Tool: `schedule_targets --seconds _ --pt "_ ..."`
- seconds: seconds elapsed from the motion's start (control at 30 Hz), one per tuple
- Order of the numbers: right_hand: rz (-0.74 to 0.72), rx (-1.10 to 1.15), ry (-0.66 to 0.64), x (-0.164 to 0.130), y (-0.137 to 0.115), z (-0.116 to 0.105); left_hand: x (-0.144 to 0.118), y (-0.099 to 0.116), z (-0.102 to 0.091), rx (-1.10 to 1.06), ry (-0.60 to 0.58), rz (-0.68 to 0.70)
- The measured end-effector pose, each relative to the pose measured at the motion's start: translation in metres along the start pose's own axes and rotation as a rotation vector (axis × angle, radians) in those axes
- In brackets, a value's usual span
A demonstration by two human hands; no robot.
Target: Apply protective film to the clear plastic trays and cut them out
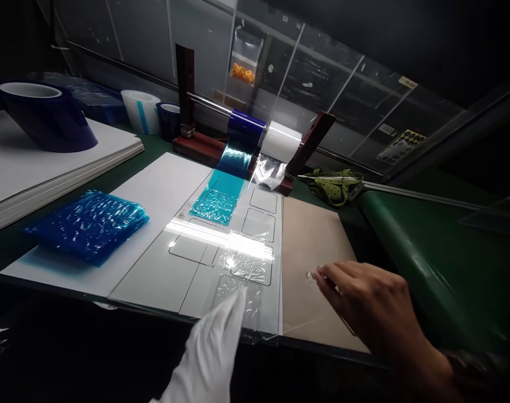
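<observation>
Pressing your gloved left hand (pixel 213 347) flat on clear film (pixel 238 291); film runs far-near; right hand (pixel 364 313) pinches its right edge.

The scene is dim overall, with dark corners and a near-black lower left edge, while light from above strikes a hard white glare band across the glossy white panel (pixel 204 263) and sparkles on the crumpled blue film (pixel 87 224). The white-gloved left hand (pixel 211 352) is overexposed and soft. Straight edges bow outward toward the frame borders, indicating wide-angle distortion.
</observation>
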State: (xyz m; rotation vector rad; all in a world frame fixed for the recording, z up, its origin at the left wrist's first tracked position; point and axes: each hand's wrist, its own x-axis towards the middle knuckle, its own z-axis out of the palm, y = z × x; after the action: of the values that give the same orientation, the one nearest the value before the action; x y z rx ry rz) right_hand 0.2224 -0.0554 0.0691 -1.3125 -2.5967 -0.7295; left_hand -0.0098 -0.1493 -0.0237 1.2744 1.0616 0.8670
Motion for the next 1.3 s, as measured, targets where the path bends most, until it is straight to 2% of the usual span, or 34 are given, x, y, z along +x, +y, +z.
schedule_targets --seconds 0.1,0.13,0.2,0.23,0.3,0.37,0.5,0.57,0.67,0.8,0.93,1.03,1.1,1.17,1.23,1.3 --pt "-0.046 0.035 -0.018 0.006 -0.037 -0.009 0.021 -0.003 0.021 0.299 0.231 0.085" --pt "-0.051 0.053 -0.016 0.008 -0.048 -0.012 0.027 -0.006 0.029 0.525 0.339 0.157" --pt "-0.045 0.110 0.009 0.010 -0.065 -0.018 0.035 -0.012 0.041 0.929 0.466 0.288" --pt "-0.043 0.151 0.026 0.010 -0.070 -0.022 0.036 -0.015 0.045 1.076 0.498 0.330" --pt "-0.050 0.293 0.042 0.008 -0.073 -0.027 0.032 -0.020 0.045 1.195 0.527 0.362" --pt "-0.005 0.521 0.008 0.001 -0.067 -0.027 0.025 -0.021 0.038 1.205 0.563 0.370" --pt "0.310 0.940 -0.080 -0.016 -0.056 -0.013 0.010 -0.018 0.021 1.159 0.557 0.358" --pt "0.399 1.064 -0.138 -0.023 -0.061 -0.002 0.007 -0.015 0.016 1.140 0.518 0.349" --pt "0.435 1.227 -0.206 -0.029 -0.078 0.011 0.005 -0.008 0.014 1.124 0.477 0.392" --pt "0.568 1.528 -0.232 -0.032 -0.095 0.023 0.003 -0.006 0.014 1.039 0.503 0.439" --pt "0.650 2.002 -0.204 -0.034 -0.106 0.038 0.013 -0.026 0.024 0.736 0.503 0.549" --pt "0.666 2.215 -0.190 -0.035 -0.109 0.044 0.028 -0.037 0.035 0.552 0.566 0.641" --pt "0.672 2.202 -0.179 -0.036 -0.103 0.041 0.035 -0.034 0.040 0.554 0.636 0.664" --pt "0.696 2.039 -0.157 -0.038 -0.091 0.033 0.035 -0.024 0.040 0.662 0.633 0.654" --pt "0.703 1.738 -0.127 -0.039 -0.080 0.025 0.031 -0.012 0.036 0.847 0.550 0.633" --pt "0.642 1.359 -0.083 -0.039 -0.076 0.018 0.029 -0.001 0.031 1.054 0.451 0.556"
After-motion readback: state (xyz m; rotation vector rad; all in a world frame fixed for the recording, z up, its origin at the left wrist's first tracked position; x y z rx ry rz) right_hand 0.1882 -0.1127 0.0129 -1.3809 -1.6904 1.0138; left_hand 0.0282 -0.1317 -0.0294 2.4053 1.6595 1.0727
